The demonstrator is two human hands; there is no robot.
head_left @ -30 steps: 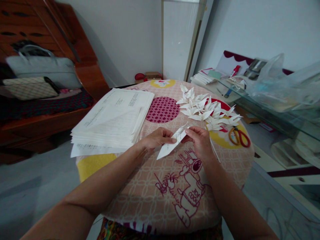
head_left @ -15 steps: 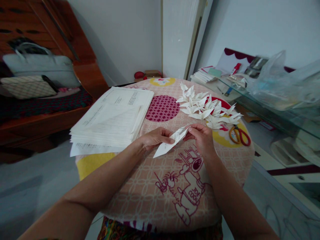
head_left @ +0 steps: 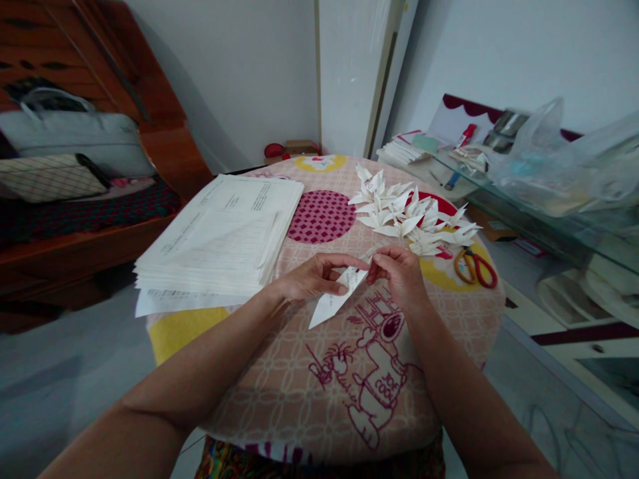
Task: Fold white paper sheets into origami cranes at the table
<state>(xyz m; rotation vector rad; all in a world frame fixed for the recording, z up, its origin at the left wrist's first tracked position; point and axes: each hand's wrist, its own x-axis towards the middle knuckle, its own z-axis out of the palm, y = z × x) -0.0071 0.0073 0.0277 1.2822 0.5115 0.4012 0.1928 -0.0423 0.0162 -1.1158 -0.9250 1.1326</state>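
A narrow folded piece of white printed paper (head_left: 335, 303) is held between my two hands above the patterned tablecloth (head_left: 259, 392), its pointed end toward me on the left. My left hand (head_left: 319, 274) is closed on its middle, thumb on top, the index finger reaching to the upper end. At that upper end my right hand (head_left: 397, 269) pinches the paper with thumb and fingers. Behind the right hand lies a cluster of folded white paper cranes (head_left: 399, 209). A stack of printed sheets (head_left: 219, 233) lies to the left of my hands.
Scissors (head_left: 475, 267) with orange and red handles lie at the table's right side. Beyond stands a glass-topped cabinet (head_left: 529, 213) with a plastic bag (head_left: 544, 166) and papers (head_left: 407, 148). A wooden bench (head_left: 172, 150) at left holds bags (head_left: 74, 140).
My left index finger has stretched out to the paper's upper end beside the right fingers. The paper's pointed end has tipped slightly down, and the whole view has shifted a little.
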